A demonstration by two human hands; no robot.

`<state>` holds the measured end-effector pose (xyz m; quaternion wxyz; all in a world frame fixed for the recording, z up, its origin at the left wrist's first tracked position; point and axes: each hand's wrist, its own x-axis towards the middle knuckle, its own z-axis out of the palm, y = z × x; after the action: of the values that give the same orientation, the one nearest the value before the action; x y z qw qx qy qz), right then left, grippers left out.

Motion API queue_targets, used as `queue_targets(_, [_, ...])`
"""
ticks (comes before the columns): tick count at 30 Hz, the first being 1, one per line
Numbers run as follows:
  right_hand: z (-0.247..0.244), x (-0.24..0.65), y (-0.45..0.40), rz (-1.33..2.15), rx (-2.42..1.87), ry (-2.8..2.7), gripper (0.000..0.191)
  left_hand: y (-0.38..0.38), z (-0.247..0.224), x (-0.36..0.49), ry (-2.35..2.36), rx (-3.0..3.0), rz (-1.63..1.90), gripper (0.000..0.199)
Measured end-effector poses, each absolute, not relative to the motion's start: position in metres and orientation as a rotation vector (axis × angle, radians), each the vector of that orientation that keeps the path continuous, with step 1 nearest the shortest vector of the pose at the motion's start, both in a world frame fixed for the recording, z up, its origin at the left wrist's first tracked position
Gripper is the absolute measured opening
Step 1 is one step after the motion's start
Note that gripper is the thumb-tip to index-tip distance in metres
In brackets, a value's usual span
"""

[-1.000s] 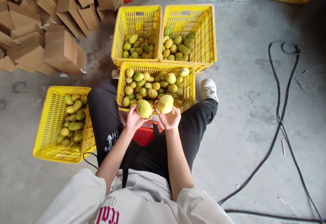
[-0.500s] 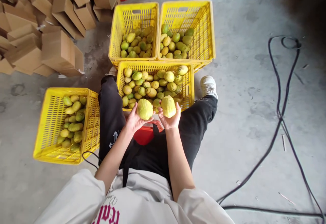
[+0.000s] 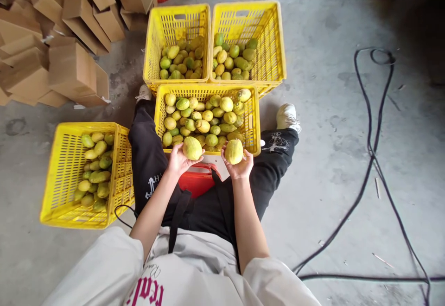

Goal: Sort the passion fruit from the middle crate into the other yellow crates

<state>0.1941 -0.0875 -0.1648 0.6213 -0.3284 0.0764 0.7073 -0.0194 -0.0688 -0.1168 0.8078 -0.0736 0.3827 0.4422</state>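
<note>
A round yellow-green fruit (image 3: 192, 148), lemon-like, rests in my left hand (image 3: 177, 163), cupped in the palm with the fingers curled under it. My right hand (image 3: 242, 168) cradles a similar yellow fruit (image 3: 234, 151), its fingers bent round the sides. Both hands are palm up, with a gap between them, over the near edge of a yellow plastic crate (image 3: 256, 111). Many yellow and green fruits (image 3: 203, 125) of the same sort, some round and some longer, fill that crate between my legs.
Two more yellow crates (image 3: 149, 41) (image 3: 282, 41) with fruit stand side by side behind the middle one. Another fruit crate (image 3: 57, 171) is at my left. Cardboard boxes (image 3: 71, 67) are heaped at upper left. Black cable (image 3: 361, 194) lies looped on the floor at right.
My hands have moved apart, each with its fruit. The right one has shifted right and slightly down, the left one slightly left. My view has shifted a little.
</note>
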Motion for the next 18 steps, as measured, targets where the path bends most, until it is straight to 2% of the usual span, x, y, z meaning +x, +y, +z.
queue_targets(3, [-0.167,0.203,-0.09,1.625,-0.719,0.189,0.046,-0.066,-0.127,-0.02,0.78,-0.123,0.926,0.038])
queue_targets(9, [-0.166,0.194,-0.079,1.725,-0.569,0.202,0.038,-0.063,-0.142,-0.028,0.856,-0.08,0.854,0.037])
queue_targets(18, [-0.176,0.186,-0.077,1.74,-0.771,0.123,0.027,-0.065,-0.158,-0.038,0.975,-0.218,0.909,0.032])
